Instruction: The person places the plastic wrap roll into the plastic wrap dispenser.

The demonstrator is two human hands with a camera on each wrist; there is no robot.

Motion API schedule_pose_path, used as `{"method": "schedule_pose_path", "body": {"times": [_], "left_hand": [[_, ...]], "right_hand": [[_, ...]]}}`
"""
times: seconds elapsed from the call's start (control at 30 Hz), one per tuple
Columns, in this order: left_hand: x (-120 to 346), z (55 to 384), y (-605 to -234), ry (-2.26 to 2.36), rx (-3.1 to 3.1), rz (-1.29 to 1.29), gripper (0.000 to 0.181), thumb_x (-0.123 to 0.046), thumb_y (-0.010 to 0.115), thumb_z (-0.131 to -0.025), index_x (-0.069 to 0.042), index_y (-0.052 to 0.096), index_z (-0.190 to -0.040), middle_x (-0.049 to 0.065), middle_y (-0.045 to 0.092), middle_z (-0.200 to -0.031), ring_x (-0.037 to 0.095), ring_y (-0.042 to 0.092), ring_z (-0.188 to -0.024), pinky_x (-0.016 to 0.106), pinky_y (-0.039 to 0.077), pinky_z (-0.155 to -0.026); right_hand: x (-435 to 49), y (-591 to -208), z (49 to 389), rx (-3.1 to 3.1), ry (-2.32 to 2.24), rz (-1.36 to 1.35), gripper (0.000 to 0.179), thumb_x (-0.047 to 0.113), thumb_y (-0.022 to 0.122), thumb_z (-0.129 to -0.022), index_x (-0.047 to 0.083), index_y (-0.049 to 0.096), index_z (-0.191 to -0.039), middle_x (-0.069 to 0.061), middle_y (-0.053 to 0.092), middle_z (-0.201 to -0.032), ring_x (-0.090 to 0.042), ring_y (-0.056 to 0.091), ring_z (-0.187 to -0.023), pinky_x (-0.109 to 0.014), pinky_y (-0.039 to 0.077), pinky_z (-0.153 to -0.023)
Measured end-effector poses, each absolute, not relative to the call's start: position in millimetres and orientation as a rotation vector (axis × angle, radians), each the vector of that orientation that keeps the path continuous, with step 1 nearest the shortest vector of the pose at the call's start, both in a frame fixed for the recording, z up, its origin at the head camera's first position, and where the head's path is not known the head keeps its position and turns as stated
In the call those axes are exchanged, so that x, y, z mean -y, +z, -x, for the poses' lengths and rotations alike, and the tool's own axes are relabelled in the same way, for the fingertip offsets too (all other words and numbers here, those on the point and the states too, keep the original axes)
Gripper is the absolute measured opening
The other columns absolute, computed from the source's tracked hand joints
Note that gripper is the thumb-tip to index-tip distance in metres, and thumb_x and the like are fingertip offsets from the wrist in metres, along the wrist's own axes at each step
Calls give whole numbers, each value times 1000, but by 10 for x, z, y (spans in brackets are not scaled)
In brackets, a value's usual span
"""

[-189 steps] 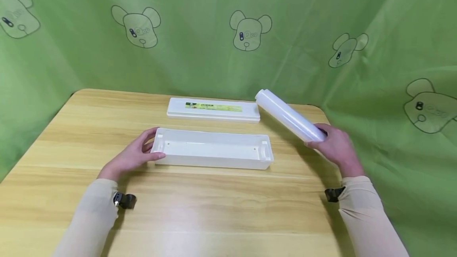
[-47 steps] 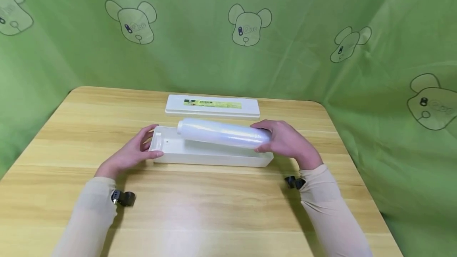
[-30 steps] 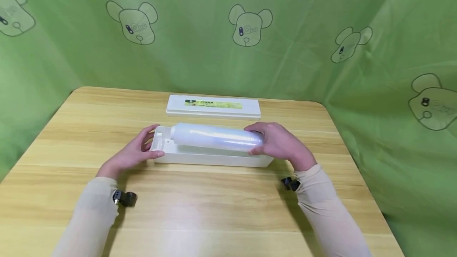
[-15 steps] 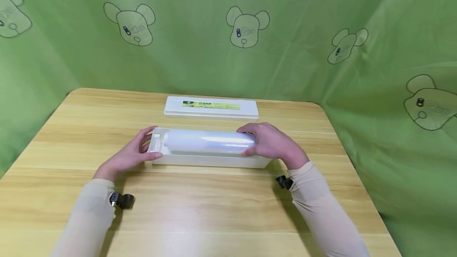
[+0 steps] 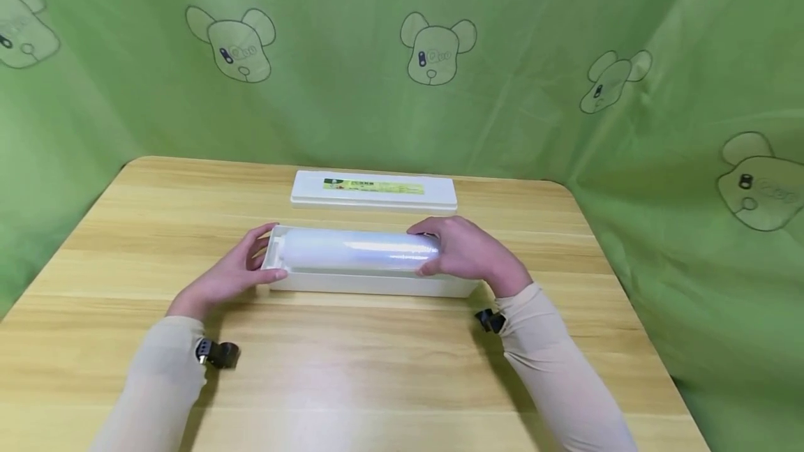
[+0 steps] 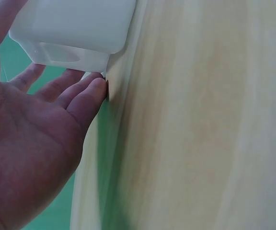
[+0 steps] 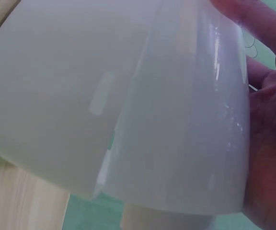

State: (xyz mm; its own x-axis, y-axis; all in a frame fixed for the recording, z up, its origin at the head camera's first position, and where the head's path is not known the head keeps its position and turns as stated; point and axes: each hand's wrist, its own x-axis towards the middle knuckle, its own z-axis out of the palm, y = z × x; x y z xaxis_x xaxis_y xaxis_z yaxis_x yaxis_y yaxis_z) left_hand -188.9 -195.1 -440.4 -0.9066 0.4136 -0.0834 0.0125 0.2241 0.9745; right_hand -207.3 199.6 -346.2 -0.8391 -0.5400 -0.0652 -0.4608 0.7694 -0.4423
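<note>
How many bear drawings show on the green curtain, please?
5 in the head view: the far-left bear, the left-centre bear, the middle bear, the right-centre bear and the far-right bear. The outer two are cut off; others may be hidden.

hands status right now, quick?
Left hand: holding the box at its left end.
Right hand: holding the roll near its right end.

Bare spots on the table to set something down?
Widest: wooden table in front of the white box, between the forearms. Also left of the left hand and right of the right hand, out to the table's edges. Only a narrow strip separates box and labelled lid. Crowded: the box, film roll at its opening, hands on both.
</note>
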Motion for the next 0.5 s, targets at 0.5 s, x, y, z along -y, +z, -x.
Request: {"method": "schedule_pose_path", "body": {"times": [0.5], "left_hand": [[1936, 1883, -4404, 1704, -2204, -376, 94, -16, 73, -90, -11, 7, -157, 23, 13, -159, 43, 17, -143, 56, 20, -114]], "right_hand": [[-1929, -3550, 2076, -2773, -573, 806, 64, 29, 87, -72, 10, 63, -129, -1, 63, -125, -17, 57, -105, -38, 46, -97]]}}
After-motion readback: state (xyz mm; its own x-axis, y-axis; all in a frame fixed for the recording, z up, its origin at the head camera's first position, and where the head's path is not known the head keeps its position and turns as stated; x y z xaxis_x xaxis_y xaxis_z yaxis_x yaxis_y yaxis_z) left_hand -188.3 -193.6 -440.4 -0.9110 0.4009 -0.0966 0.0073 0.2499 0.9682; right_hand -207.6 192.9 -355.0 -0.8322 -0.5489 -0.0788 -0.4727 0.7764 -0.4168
